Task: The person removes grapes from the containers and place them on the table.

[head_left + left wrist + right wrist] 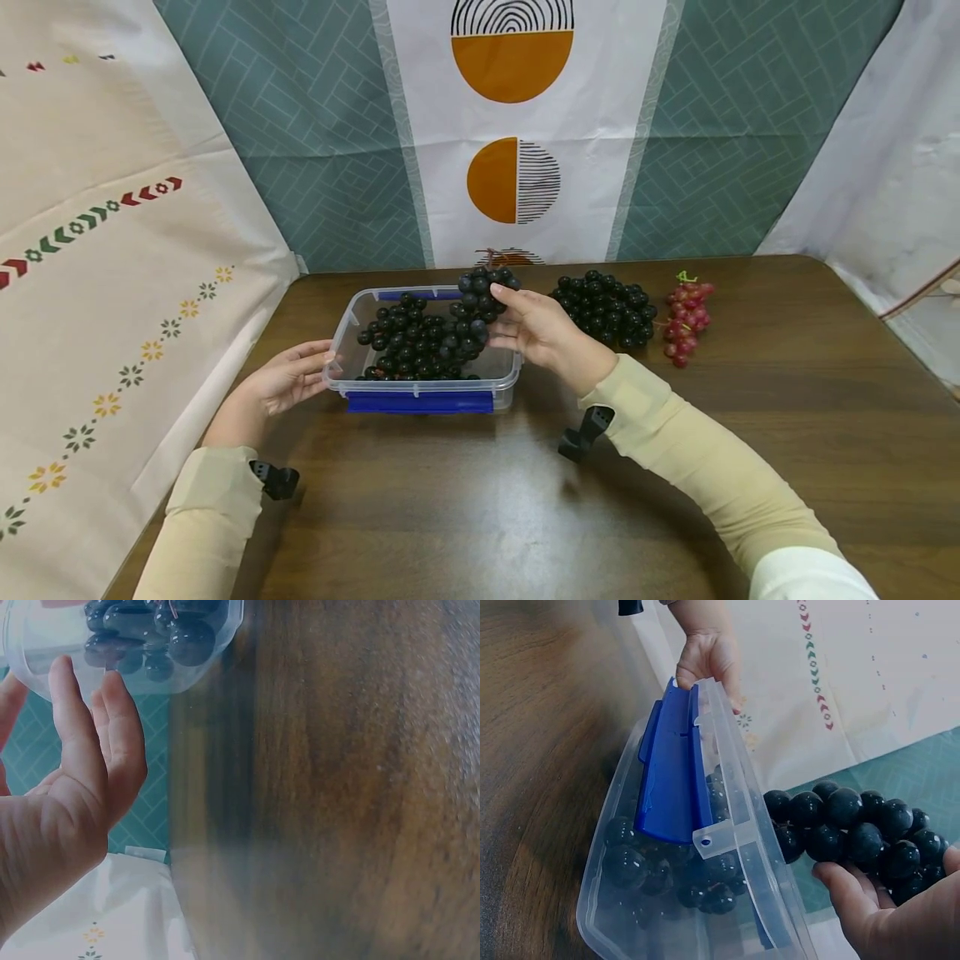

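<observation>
A clear plastic container (504,397) with blue side latches stands on the table, a bunch of black grapes (405,337) lying inside. With fingers fairly straight, my left hand (291,379) touches the container's left end; the left wrist view shows the fingertips against its wall. My right hand (546,335) holds another bunch of black grapes (483,292) by its right side, thumb in front. That bunch hangs over the container's right back part, its lower grapes inside the rim. In the right wrist view, the held grapes (844,825) appear beside the container wall.
To the right of the container lie more black grapes (606,310) and a bunch of red grapes (686,321) on the brown wooden table (480,500). A patterned cloth (330,125) hangs behind the table's back edge. White cloth with printed flowers (105,404) borders the left side.
</observation>
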Tool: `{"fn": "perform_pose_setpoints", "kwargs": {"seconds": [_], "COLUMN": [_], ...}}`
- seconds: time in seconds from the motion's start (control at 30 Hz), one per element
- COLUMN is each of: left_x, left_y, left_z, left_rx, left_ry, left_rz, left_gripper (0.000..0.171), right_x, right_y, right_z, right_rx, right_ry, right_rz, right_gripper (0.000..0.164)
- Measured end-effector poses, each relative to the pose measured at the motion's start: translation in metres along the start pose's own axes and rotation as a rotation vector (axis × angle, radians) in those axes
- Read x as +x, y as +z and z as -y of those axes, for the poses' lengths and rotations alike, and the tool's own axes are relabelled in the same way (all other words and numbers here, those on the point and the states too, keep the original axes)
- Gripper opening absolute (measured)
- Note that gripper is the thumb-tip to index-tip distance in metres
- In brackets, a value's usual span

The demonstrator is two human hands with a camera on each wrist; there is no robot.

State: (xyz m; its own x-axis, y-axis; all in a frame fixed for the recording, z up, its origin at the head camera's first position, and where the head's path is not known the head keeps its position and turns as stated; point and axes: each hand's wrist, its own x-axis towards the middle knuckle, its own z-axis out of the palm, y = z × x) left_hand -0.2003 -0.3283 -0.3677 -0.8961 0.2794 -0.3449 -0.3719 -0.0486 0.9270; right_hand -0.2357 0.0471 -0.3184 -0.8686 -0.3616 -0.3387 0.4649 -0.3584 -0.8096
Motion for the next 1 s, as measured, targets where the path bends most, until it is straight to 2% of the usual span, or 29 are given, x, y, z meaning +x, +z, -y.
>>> {"fn": "perform_pose_setpoints", "kwargs": {"seconds": [0.2, 0.4, 0.57, 0.8, 0.9, 1.0], "left_x": [-0.001, -0.002, -0.002, -0.002, -0.001, 0.0], "left_y": [0.002, 0.005, 0.006, 0.005, 0.005, 0.006], "left_z": [-0.001, -0.004, -0.005, -0.003, -0.003, -0.005], "left_rx": [0.004, 0.068, 0.098, 0.046, 0.067, 0.119], "left_ry": [0.021, 0.041, 0.02, 0.02, 0.038, 0.051], "left_rz": [-0.007, -0.044, -0.082, -0.098, -0.097, -0.096], "left_gripper": [0.03, 0.052, 0.047, 0.03, 0.036, 0.05], "right_x": [-0.005, -0.011, -0.015, -0.023, -0.027, -0.031], "right_y": [-0.004, -0.01, -0.016, -0.026, -0.032, -0.039], "right_z": [0.003, 0.006, 0.007, 0.011, 0.014, 0.017], "right_rx": [0.021, 0.048, 0.073, 0.046, 0.046, 0.046], "right_ry": [-0.01, -0.012, -0.011, -0.036, -0.047, -0.055], "right_rz": [0.007, -0.004, -0.009, 0.01, 0.014, 0.023], "right_gripper": [0.069, 0.075, 0.074, 0.063, 0.064, 0.062]}}
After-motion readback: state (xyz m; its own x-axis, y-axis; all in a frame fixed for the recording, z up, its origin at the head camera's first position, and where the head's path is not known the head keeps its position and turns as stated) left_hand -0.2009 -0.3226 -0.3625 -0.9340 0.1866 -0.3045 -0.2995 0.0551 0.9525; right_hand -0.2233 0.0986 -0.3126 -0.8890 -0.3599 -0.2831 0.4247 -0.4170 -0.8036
